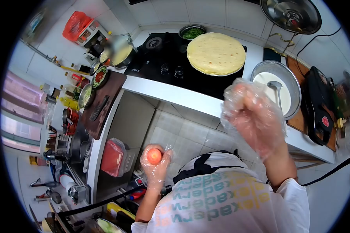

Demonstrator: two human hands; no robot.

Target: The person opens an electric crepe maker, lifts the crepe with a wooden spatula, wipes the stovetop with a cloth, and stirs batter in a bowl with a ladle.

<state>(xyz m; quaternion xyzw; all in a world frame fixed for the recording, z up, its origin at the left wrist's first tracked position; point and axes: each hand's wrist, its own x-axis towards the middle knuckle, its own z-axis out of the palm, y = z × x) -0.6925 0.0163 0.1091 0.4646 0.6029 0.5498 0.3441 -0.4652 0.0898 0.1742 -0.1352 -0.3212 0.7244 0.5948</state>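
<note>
My left hand (156, 169), in a clear plastic glove, is wrapped round a round orange-red thing (154, 156), seen end-on; it looks like a carrot, but its length is hidden. Raised in front of the counter is my right hand (254, 120), also in a loose clear glove. Its fingers are curled in, and the crinkled plastic hides whether anything is between them. Just beyond it stands a steel bowl (295, 87) of white batter (266, 79) with a ladle (275, 84) in it. A stack of pale round pancakes (216, 54) lies on the black stove.
A bowl of chopped greens (193, 33) is behind the pancakes. A black electric griddle (315, 105) stands at right. Bowls of food (100, 76) and a knife (100, 108) lie about the brown cutting board (114, 83). A red-lidded container (113, 157) sits below the left counter.
</note>
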